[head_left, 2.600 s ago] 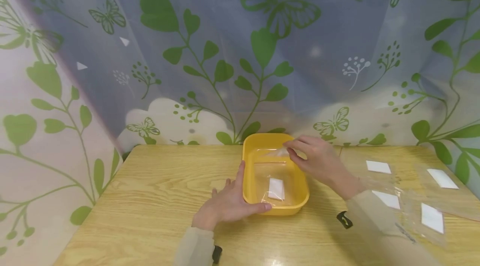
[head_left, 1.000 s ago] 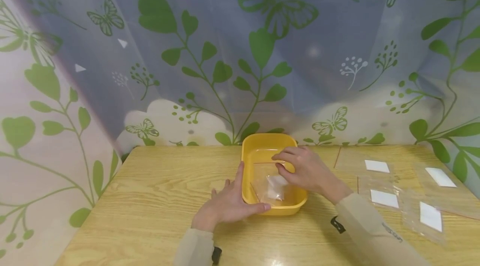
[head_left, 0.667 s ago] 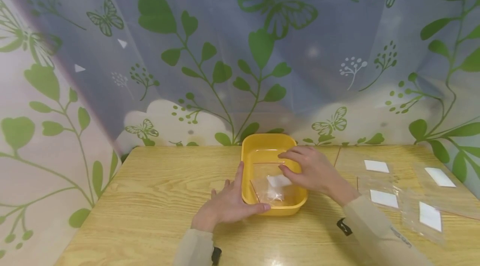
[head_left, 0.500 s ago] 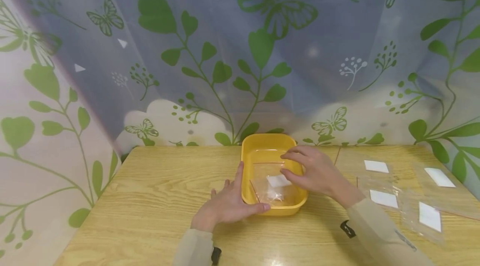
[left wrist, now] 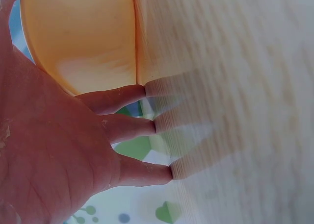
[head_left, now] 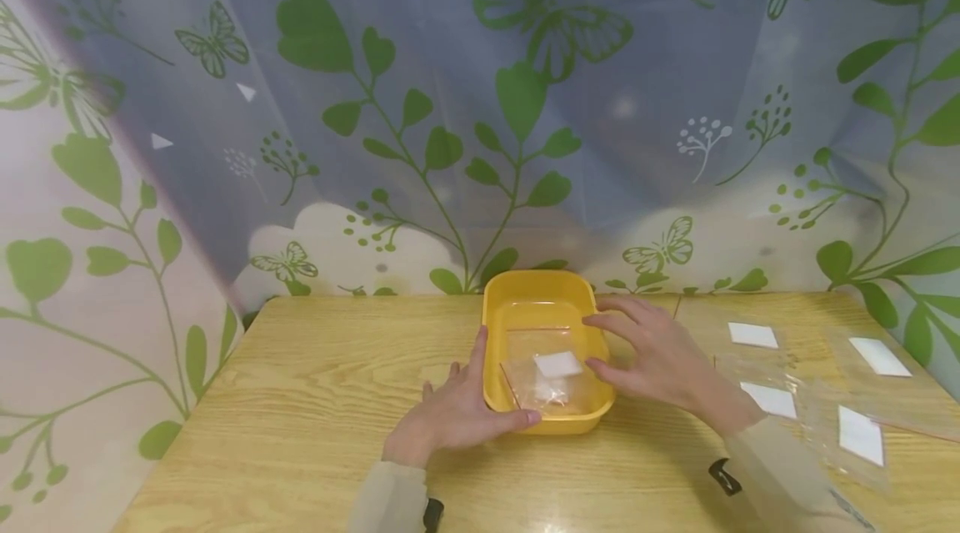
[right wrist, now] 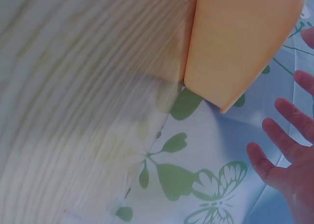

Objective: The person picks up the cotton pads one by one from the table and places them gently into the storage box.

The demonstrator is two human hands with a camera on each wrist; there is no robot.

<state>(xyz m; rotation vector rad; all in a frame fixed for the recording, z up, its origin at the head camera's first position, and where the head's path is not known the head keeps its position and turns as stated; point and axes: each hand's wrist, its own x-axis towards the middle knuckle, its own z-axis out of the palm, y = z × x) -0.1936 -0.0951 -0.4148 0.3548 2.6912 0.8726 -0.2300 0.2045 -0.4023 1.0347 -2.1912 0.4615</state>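
Note:
A yellow plastic box (head_left: 538,279) stands at the back of the table. Inside it, two clear zip bags with white labels overlap; the upper label (head_left: 558,364) faces up. My left hand (head_left: 450,414) steadies the box, thumb at its front rim and index finger along its left wall. In the left wrist view three straight fingers (left wrist: 127,127) touch the tabletop beside the box. My right hand (head_left: 652,354) holds nothing; its spread fingers hover at the box's right rim. In the right wrist view those fingers (right wrist: 282,136) stand apart from the box wall (right wrist: 240,42).
On the right of the wooden table (head_left: 337,366) lie several more clear zip bags with white labels (head_left: 861,434), some overlapping. A patterned curtain (head_left: 420,99) hangs right behind the table's back edge.
My right hand pinched a clear bag over the box, let it drop onto the other bag inside, and drew off to the right, fingers spreading. The left hand stayed on the box.

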